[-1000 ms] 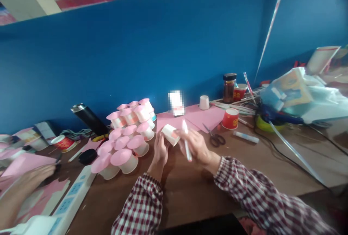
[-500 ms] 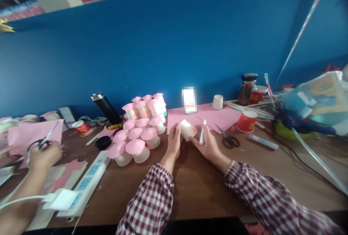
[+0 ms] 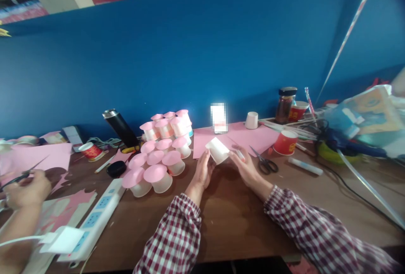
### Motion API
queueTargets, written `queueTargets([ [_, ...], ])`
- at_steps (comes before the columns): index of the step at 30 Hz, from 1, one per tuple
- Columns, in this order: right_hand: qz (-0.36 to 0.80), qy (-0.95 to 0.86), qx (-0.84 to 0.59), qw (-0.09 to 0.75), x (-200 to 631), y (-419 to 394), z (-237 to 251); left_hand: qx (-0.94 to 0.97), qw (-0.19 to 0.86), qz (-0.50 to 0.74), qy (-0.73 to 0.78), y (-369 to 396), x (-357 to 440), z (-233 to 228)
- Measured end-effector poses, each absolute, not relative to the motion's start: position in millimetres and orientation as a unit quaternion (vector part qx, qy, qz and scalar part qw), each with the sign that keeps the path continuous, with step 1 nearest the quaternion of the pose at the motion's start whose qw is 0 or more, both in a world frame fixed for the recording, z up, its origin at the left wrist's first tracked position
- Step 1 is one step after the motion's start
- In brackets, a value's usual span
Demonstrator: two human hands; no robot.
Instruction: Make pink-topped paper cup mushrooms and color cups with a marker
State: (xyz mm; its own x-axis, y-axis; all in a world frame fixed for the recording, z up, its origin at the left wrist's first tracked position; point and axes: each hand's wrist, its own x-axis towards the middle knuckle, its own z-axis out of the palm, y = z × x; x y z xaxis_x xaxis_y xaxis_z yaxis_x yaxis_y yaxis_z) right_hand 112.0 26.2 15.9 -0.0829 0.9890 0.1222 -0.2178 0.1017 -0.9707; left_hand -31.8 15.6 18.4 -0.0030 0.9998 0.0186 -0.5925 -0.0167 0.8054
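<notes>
My left hand [image 3: 202,172] cups the near side of a small white paper cup [image 3: 217,150], fingers curled against its wall, holding it tipped on its side just above the table [image 3: 221,223]. My right hand [image 3: 246,165] steadies the cup from the other side with its fingertips while it pinches a white glue stick [image 3: 239,154] between thumb and fingers; the tip is blurred, so I cannot tell whether it touches the cup.

Just beyond the cup lies a sheet of pink paper [image 3: 253,137], with scissors [image 3: 265,163] beside my right hand and a red cup [image 3: 285,142] past those. A second glue stick [image 3: 305,166] lies further right.

To the left of my hands stands a cluster of finished cups [image 3: 161,151], each upside down with a pink disc on top. I judge that a good batch is done and that the cup in my hands has no pink disc yet.

Far left, another person's hand [image 3: 27,189] holds scissors over pink paper, near a white power strip [image 3: 95,219].
</notes>
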Motion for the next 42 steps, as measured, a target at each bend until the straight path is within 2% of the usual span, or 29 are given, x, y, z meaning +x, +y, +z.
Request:
queueTargets([
  [4, 0.534, -0.531, -0.390, 0.531, 113, 24, 16, 0.325, 0.637, 0.628, 0.308, 14, -33, 18],
  [10, 0.416, -0.630, -0.401, 0.518, 115, 17, 22, 0.332, 0.613, 0.637, 0.329, 14, -35, 18],
  [15, 0.379, -0.673, -0.386, 0.504, 113, 15, 23, 0.322, 0.605, 0.643, 0.342, 15, -34, 18],
  [28, 0.363, -0.696, -0.370, 0.498, 110, 15, 18, 0.294, 0.671, 0.598, 0.326, 11, -31, 20],
  [42, 0.362, -0.700, -0.349, 0.507, 112, 16, 16, 0.298, 0.633, 0.631, 0.335, 16, -34, 16],
])
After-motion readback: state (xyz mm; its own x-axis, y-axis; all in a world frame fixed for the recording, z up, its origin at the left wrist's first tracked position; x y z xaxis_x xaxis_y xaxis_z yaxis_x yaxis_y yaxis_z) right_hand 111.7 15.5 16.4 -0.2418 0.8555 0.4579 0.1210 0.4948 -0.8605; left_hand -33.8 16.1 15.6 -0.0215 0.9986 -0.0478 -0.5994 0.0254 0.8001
